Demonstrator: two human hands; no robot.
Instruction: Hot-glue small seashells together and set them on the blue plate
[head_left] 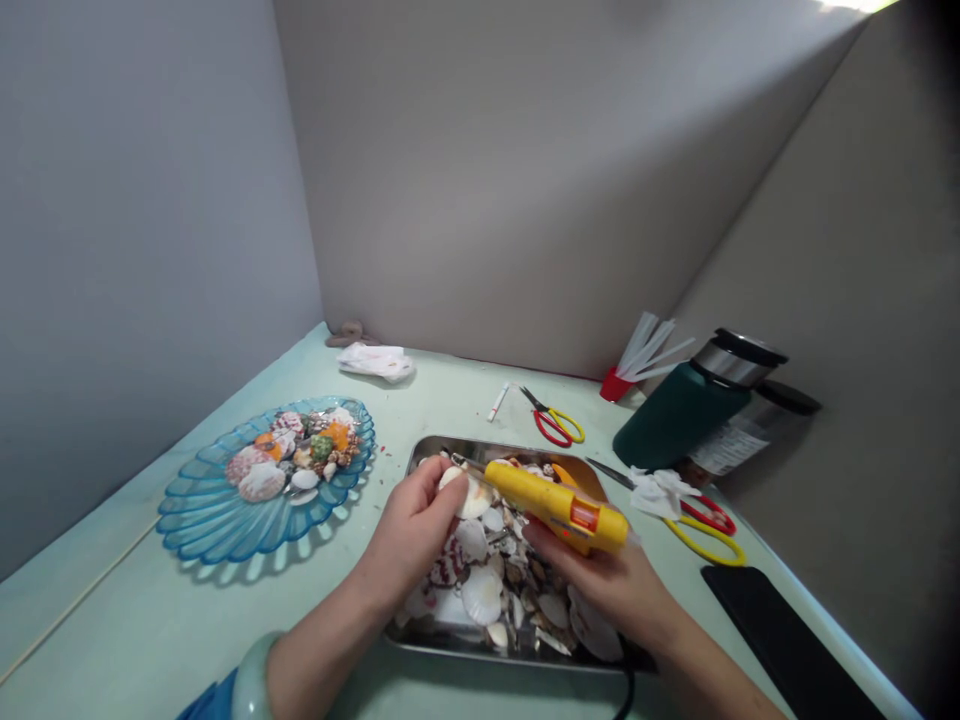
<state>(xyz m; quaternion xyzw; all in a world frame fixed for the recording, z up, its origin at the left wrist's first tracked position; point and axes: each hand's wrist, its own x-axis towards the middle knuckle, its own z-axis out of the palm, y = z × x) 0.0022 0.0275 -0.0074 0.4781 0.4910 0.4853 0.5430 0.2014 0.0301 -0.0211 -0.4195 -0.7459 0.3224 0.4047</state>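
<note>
Blue dish (225, 520): on the left of the tabletop (135, 630), bearing a heap of mixed shells (264, 482); whether any are stuck together cannot be told.
Left hand (412, 510): thumb and fingers pinched together on a white shell.
White shell (474, 497): raised over the metal tray, its face towards the glue gun; no second piece is visibly joined to it, so the gluing of this one looks not yet done.
Metal tray (480, 651): full of loose shells (481, 594), plenty left unused by the look of it.
Glue gun (551, 497): yellow, pointing left, nozzle close by the white shell; contact and any bead of glue are too small to make out.
Right hand (600, 580): wrapped around the glue gun's handle; whether a finger presses the trigger is hidden.
Red cup (616, 386): at the back right, holding whitish glue sticks (645, 345), apparently spare supply.
Green bottle (679, 415): beside the cup, apart from both hands.
</note>
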